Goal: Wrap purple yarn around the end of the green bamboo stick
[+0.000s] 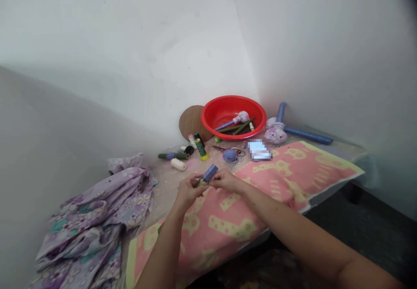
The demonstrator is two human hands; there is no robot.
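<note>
The left hand (187, 192) and the right hand (226, 180) are close together, and both clamp a small blue roll (210, 173) above a pink towel (224, 224) (fingers hide its lower end, so I cannot tell well what it is). Farther back stands a red basin (234, 100), and near it a blurred thing (259, 150) is impossible to make out.

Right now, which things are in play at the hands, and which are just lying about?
In use: left hand, right hand, blue-wrapped stick.

Lying about: white thread spool, green thread spool, blue yarn ball, red basin, floral cloth.
</note>
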